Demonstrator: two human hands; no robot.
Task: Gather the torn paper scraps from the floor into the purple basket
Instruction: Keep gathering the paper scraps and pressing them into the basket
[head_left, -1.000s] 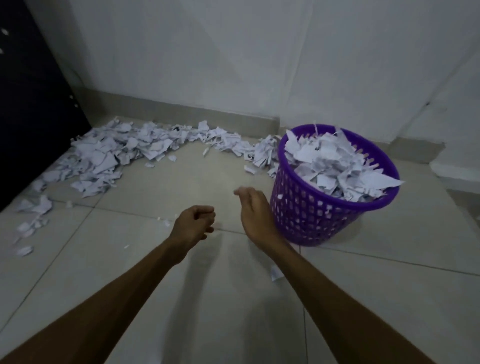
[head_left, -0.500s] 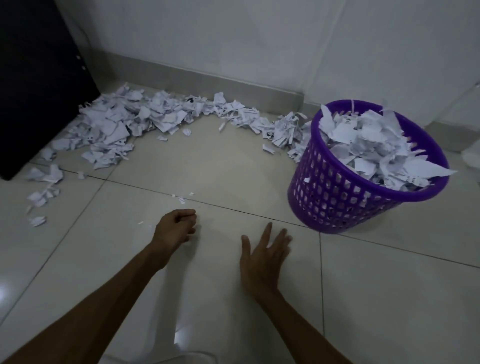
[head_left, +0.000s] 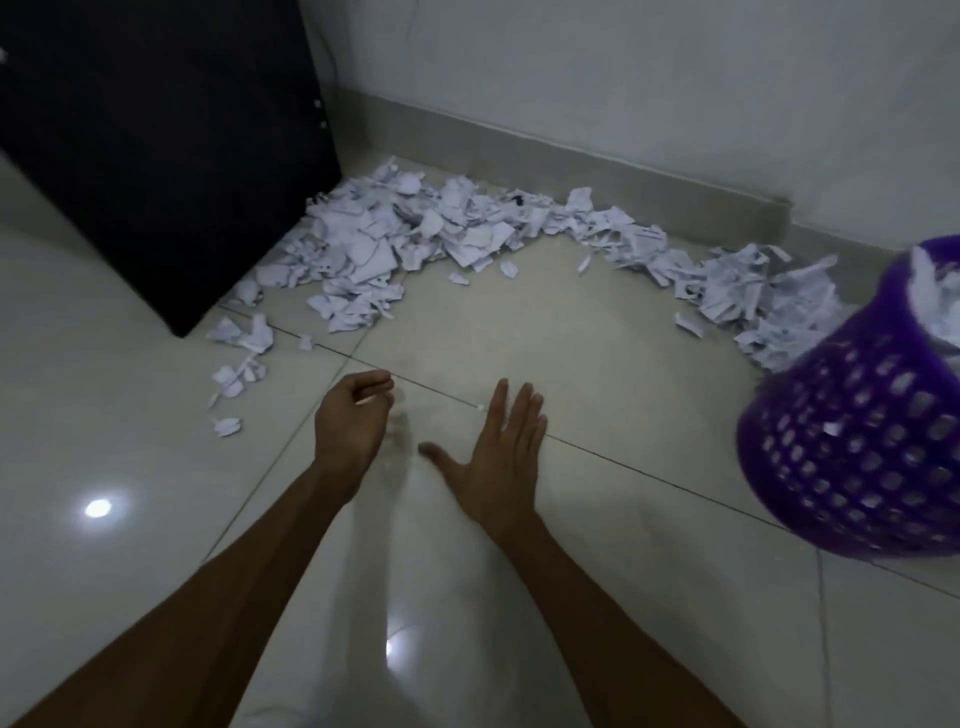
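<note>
Your right hand (head_left: 493, 462) lies flat on the floor (head_left: 597, 364) with fingers straight and spread, holding nothing; your left hand (head_left: 349, 421) hovers just beside it with fingers curled loosely inward, and whether a tiny scrap sits in them is too blurred to tell. The paper scraps (head_left: 415, 239) lie ahead of both sets of fingertips, a long band running left to right along the far wall's skirting, thickest by the dark cabinet (head_left: 166, 145). Your left hand is nearer that heap. The purple basket (head_left: 852, 452) stands well off to your right, at the band's right end, already heaped with paper above its rim.
</note>
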